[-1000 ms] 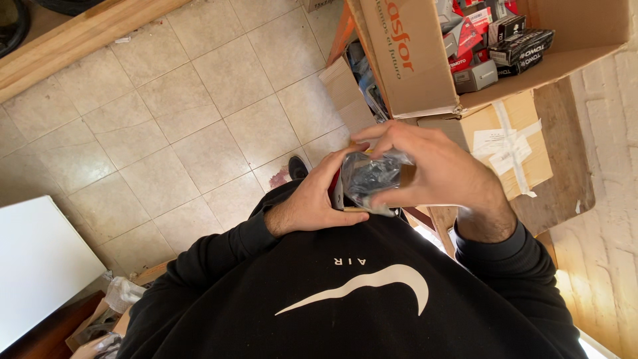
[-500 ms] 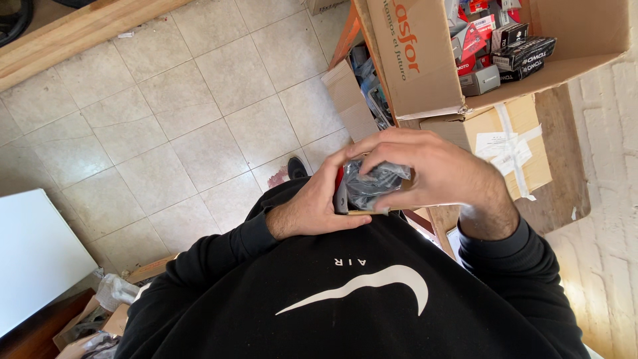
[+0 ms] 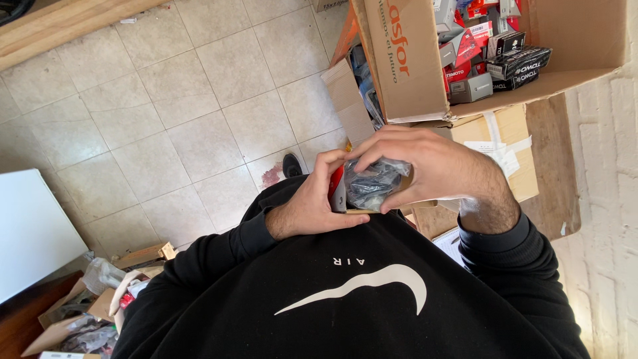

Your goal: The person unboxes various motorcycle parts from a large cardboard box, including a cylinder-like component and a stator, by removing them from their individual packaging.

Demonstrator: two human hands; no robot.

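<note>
Two hands are closed around one small bagged part held against the chest.

A white panel [image 3: 30, 229] is seen at the far left, with scraps of torn cardboard [image 3: 100, 309] below it on the tiled floor [image 3: 166, 100]. Nearer the middle, the left hand [image 3: 312, 203] is cupped under a small box [image 3: 339, 196], its thumb pressed along the box's lower edge. A dark part in a clear plastic bag [image 3: 373, 184] is pinched from above by the curled fingers of the right hand [image 3: 432, 166], just beside the left. Above and to the right, an open cardboard carton [image 3: 412, 73] filled with small packaged boxes [image 3: 492, 56] is seen, stacked on a taped carton [image 3: 502, 149].
</note>
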